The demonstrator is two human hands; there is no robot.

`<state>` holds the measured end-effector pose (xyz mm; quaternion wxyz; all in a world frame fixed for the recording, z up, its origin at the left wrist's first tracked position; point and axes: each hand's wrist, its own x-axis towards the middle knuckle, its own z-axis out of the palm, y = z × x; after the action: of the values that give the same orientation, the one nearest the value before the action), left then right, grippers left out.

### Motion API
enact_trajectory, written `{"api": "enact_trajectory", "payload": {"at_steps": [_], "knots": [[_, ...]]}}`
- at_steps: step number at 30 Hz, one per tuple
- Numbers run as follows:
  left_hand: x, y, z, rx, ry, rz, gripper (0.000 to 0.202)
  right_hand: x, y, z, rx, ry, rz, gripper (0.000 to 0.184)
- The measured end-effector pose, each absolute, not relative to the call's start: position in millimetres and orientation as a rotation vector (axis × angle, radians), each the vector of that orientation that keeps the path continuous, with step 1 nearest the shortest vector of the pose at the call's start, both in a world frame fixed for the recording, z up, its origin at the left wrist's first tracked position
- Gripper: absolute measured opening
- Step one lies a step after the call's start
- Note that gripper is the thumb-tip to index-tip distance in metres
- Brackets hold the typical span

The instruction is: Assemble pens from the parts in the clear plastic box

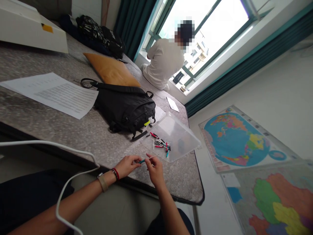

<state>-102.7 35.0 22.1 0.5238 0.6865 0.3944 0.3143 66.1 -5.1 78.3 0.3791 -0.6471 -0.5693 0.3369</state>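
My left hand [129, 165] pinches one end of a slim teal pen [142, 161] above the mattress edge. The fingers of my right hand [155, 168] close on the pen's other end. A thin pale stick [153, 157], perhaps a pen refill, pokes out past the right fingers; how it joins the pen is too small to tell. Just beyond my hands, a loose pile of pens and pen parts [160, 142], in red, black, white and teal, lies at the near left of a translucent plastic box or lid [182, 137].
A black backpack [124, 107], a printed sheet [56, 94] and a brown envelope [112, 70] lie on the mattress [107, 147]. A white cable [73, 176] hangs across the left foreground. Another person [165, 62] sits by the window. Maps [239, 137] cover the right wall.
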Motion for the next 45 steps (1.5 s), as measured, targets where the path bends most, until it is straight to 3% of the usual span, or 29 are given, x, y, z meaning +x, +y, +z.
{"api": "enact_trajectory", "payload": {"at_steps": [9, 15, 24, 33, 39, 43, 45], "knots": [[-102.5, 30.2, 21.8, 1.579, 0.91, 0.757, 0.033, 78.0, -16.5, 67.9, -1.605, -1.469, 0.811, 0.055], [-98.9, 34.3, 21.4, 1.454, 0.856, 0.781, 0.032, 114.2, -5.9, 45.5, -1.783, -1.612, 0.848, 0.029], [-90.3, 41.9, 12.7, 1.315, 0.903, 0.859, 0.029, 147.0, 101.4, 71.9, -2.069, -1.917, 0.488, 0.018], [-88.3, 51.6, 10.6, 1.366, 0.99, 0.802, 0.027, 164.0, 213.6, 78.2, -2.344, -1.637, 0.681, 0.015], [-81.1, 58.4, 5.3, 1.236, 1.026, 0.877, 0.034, 201.0, 121.6, 83.3, -2.291, -1.29, 0.839, 0.044], [-74.6, 55.4, -5.1, 1.232, 1.015, 0.925, 0.034, 197.6, 16.3, 45.4, -1.905, -0.934, 1.576, 0.048], [-73.3, 50.9, -11.2, 1.312, 1.067, 0.953, 0.034, 188.7, -14.9, 19.2, -1.902, -0.939, 1.559, 0.057]]}}
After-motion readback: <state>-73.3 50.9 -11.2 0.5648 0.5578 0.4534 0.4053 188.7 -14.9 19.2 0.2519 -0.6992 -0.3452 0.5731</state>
